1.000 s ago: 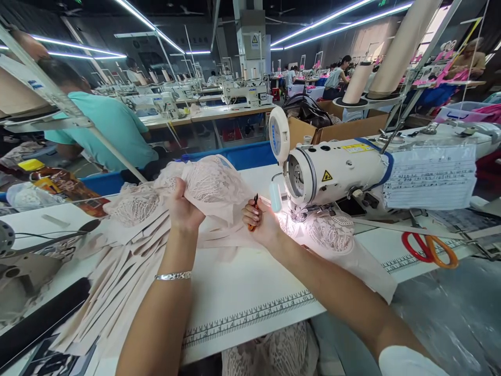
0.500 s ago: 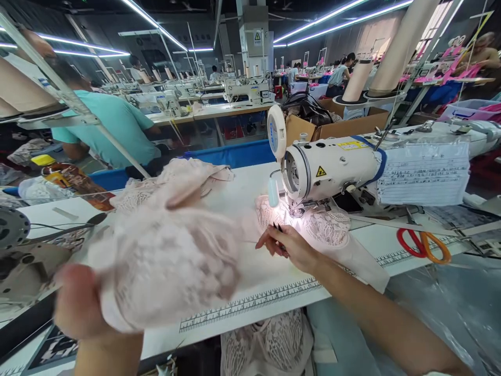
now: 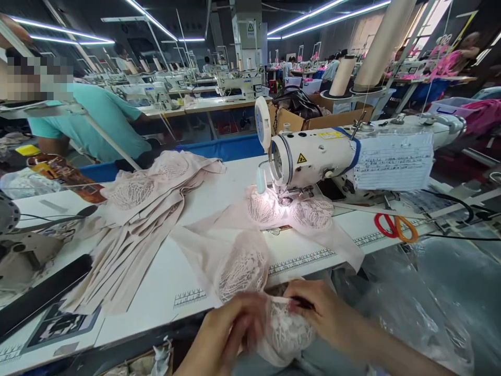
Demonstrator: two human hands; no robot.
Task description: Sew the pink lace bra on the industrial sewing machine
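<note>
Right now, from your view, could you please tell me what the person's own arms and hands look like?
The left hand and the right hand are bare, with no gloves. The left forearm and right forearm are uncovered where they show clearly. I can make out no markings; blur hides the left hand's finer detail.

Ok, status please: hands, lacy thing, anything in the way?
Left hand blurred, at lace garment; right hand also there, gripping something dark. Garment partly over front edge of table. Nothing visibly in the way; scissors well off right.
</note>
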